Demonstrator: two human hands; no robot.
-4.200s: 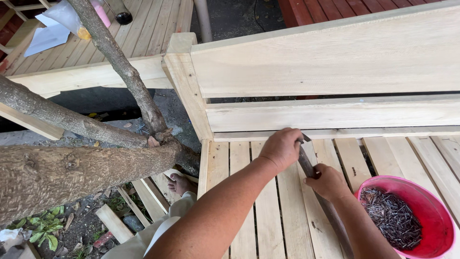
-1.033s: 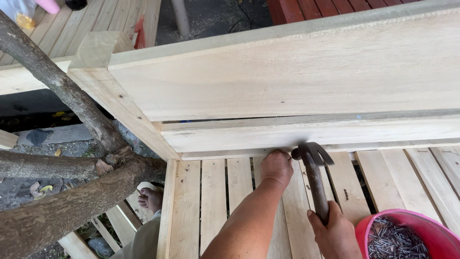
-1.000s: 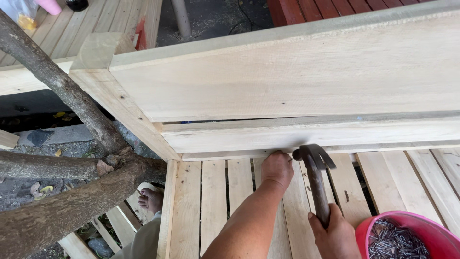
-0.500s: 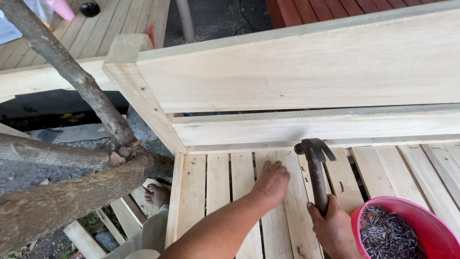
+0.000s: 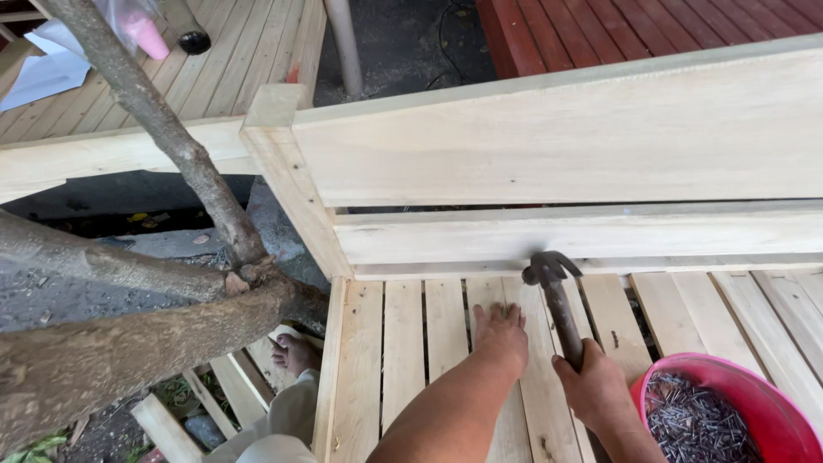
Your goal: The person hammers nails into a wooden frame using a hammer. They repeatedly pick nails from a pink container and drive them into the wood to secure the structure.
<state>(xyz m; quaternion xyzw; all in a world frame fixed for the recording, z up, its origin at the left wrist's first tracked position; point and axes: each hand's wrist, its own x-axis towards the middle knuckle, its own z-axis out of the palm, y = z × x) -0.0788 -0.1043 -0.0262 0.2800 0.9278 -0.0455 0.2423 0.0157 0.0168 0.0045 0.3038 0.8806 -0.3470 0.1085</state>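
From the head camera, looking down: my left hand (image 5: 501, 330) lies flat on the slats of the pale wooden bench (image 5: 403, 343), fingers (image 5: 497, 313) released and spread, palm down, grasping nothing. My right hand (image 5: 591, 386) is clenched around the handle of a hammer (image 5: 557, 296), fingers wrapped tight near the lower part of the handle. The hammer's dark metal head is up against the lower back rail (image 5: 600, 236), just where the rail meets the slats, a little to the right of my left hand. The handle slants down toward me over the slats.

Near my right wrist, at the lower right, a pink bowl (image 5: 771, 403) full of dark nails (image 5: 694, 424) sits on the bench. A wider board (image 5: 557, 137) forms the upper backrest above the rail. To the left of the bench, thick tree branches (image 5: 129, 334) cross the view, and my bare foot (image 5: 291, 351) shows below them.
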